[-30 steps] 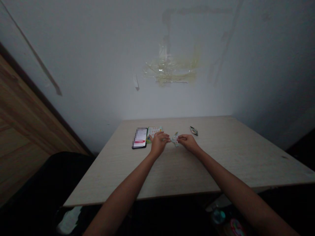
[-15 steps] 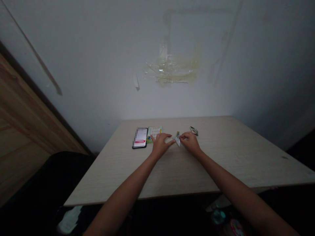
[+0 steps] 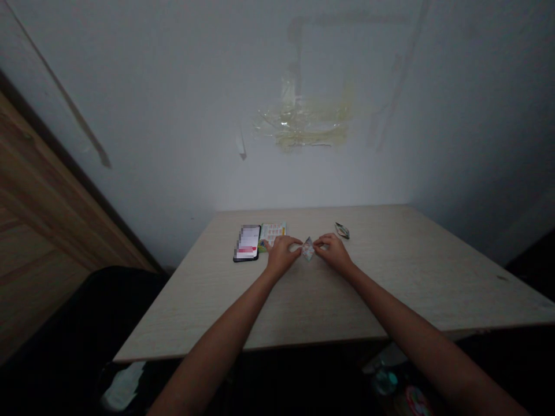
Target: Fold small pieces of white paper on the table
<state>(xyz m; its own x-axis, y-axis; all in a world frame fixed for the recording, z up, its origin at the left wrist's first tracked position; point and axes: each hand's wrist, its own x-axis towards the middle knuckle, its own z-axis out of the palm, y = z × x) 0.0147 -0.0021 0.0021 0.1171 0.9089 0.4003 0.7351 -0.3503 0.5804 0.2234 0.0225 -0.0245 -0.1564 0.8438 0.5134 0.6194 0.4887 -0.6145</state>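
A small folded piece of patterned paper (image 3: 307, 249) lies on the pale wooden table (image 3: 390, 289), far from me. My left hand (image 3: 281, 253) pinches its left corner and my right hand (image 3: 333, 251) pinches its right corner. Both hands rest on the tabletop with the fingers closed on the paper. Behind my right hand lies a second small folded paper piece (image 3: 342, 230), untouched.
A phone (image 3: 247, 243) with a lit screen lies left of my left hand, beside a colourful printed paper pack (image 3: 272, 232). The table stands against a white wall with old tape marks (image 3: 303, 124). A wooden panel (image 3: 39, 231) is at the left. Items lie on the dark floor.
The folded paper has been turned and spread into a diamond shape between the two hands. The left fingers went from flat on the table to a pinch on its corner.
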